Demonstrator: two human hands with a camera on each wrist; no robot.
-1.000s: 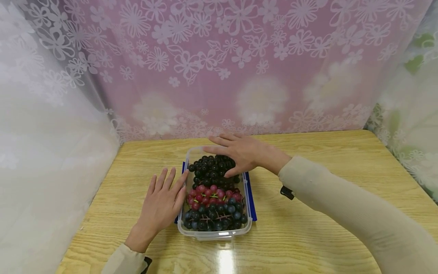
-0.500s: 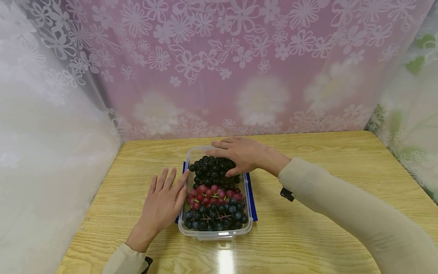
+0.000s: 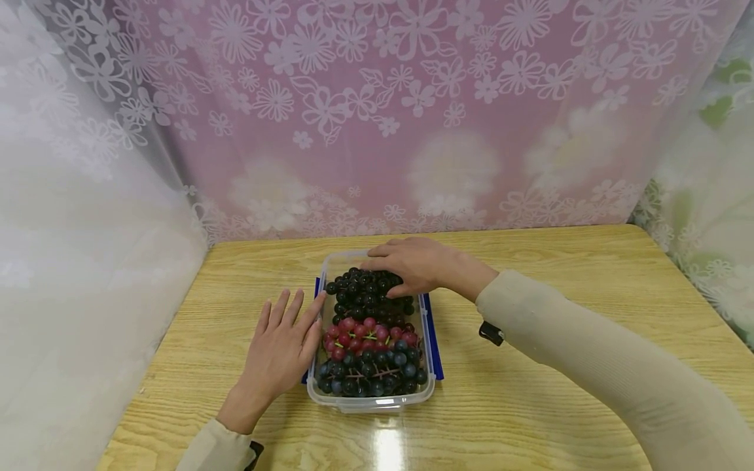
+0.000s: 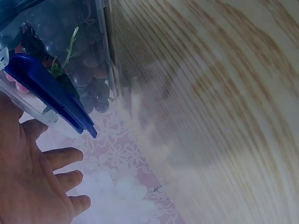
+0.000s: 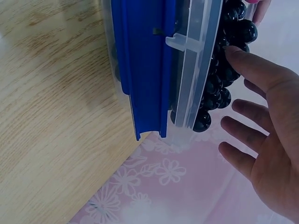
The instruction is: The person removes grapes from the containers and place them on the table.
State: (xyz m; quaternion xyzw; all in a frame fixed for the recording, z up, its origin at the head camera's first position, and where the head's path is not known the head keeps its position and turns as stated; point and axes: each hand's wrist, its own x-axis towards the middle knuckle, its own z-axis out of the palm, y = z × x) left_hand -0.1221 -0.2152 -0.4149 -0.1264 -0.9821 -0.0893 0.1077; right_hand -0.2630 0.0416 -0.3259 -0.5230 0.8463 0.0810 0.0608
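A clear plastic box (image 3: 371,400) with blue side clips (image 3: 434,350) holds several bunches of grapes. Black grapes (image 3: 359,291) fill its far end and rise above the rim. Red grapes (image 3: 353,335) with green stems lie across the middle, and dark blue-black grapes (image 3: 368,376) lie nearest. Over the far black bunch is my right hand (image 3: 415,261). In the right wrist view its thumb (image 5: 257,67) meets the grapes, the fingers loosely bent and spread. My left hand (image 3: 279,350) lies flat at the box's left side, fingers straight, forefinger at the rim.
The box stands on a wood-grain table (image 3: 530,392). Behind the table hangs a pink flowered curtain (image 3: 377,163), with pale curtains at the left (image 3: 88,261) and right (image 3: 701,216). A black strap (image 3: 491,333) shows at the right sleeve.
My right hand has lowered toward the far black grapes, its fingers bending downward from a straighter spread. The left hand and the box stay in place.
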